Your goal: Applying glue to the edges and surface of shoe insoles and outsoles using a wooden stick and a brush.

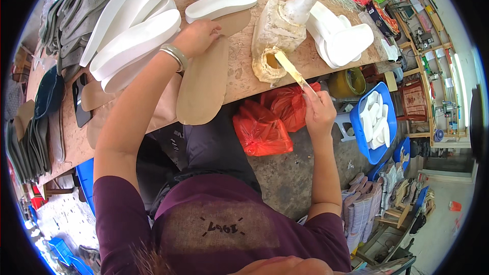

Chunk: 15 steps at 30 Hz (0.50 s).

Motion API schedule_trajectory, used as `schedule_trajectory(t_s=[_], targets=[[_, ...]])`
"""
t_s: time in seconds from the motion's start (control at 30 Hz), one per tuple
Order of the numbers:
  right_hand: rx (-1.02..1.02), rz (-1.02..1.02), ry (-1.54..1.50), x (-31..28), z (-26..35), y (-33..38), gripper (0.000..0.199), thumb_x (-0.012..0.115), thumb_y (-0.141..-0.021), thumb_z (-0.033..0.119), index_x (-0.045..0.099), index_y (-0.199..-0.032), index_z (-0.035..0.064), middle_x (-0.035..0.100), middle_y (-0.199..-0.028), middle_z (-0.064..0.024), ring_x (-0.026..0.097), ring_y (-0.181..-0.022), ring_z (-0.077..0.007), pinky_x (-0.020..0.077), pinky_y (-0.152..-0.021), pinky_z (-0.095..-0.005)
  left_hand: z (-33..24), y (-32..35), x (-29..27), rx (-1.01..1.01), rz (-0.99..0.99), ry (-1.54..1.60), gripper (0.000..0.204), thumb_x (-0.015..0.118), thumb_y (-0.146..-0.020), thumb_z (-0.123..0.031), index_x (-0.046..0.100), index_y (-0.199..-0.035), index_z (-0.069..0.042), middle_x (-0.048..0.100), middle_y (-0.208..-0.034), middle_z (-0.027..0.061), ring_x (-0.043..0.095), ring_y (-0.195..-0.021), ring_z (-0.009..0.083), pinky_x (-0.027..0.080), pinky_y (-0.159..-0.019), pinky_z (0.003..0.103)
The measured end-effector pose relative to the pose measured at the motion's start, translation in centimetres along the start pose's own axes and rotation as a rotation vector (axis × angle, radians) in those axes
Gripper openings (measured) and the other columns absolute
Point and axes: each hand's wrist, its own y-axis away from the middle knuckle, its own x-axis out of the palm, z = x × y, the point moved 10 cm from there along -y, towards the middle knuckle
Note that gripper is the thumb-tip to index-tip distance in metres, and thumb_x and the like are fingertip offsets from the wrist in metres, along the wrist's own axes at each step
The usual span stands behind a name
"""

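Observation:
My right hand (pixel 321 110) grips a flat brush (pixel 290 67) by its handle. The brush's pale yellow end slants into the mouth of a glue-crusted pot (pixel 266 73) at the table's front edge. My left hand (pixel 197 36), with a bangle at the wrist, is at the far end of a long tan insole (pixel 204 84). Its fingers are bent and close together on the insole's far edge; the fingertips are partly hidden. Just beyond them lies a white sole (pixel 221 5), with another tan insole (pixel 235 24) partly under it.
White soles (pixel 137 46) are piled left of my left arm, beside stacked grey soles (pixel 84 12). More white soles (pixel 346 40) lie right of the pot. Red plastic bags (pixel 262 127) sit below the table edge, and a blue basket (pixel 391 114) holds white pieces.

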Motion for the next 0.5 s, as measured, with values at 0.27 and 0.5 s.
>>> schedule_trajectory(t_s=[0.27,0.5], targets=[[-0.078,0.053,0.138,-0.9,0.4,2.5,0.028,0.07,-0.076,0.002,0.068,-0.104,0.009,0.048,-0.068,-0.0054,0.053,-0.06,-0.021,0.0427,-0.051,-0.0332,-0.7,1.3,-1.4,0.056,-0.101,-0.116,0.015,0.056,-0.087,-0.009,0.065,-0.098,-0.003,0.062,-0.099,0.0129,0.059,-0.097,0.0314,0.048,-0.087,0.04],[0.213,0.082,-0.009,-1.6,1.7,4.6,0.027,0.065,-0.081,-0.003,0.068,-0.107,0.0049,0.055,-0.071,-0.0087,0.054,-0.058,-0.0194,0.0428,-0.052,-0.0293,-2.2,1.4,-0.9,0.098,-0.1,-0.285,0.014,0.057,-0.084,-0.008,0.064,-0.096,-0.005,0.059,-0.096,0.0111,0.058,-0.097,0.0296,0.049,-0.084,0.04]])
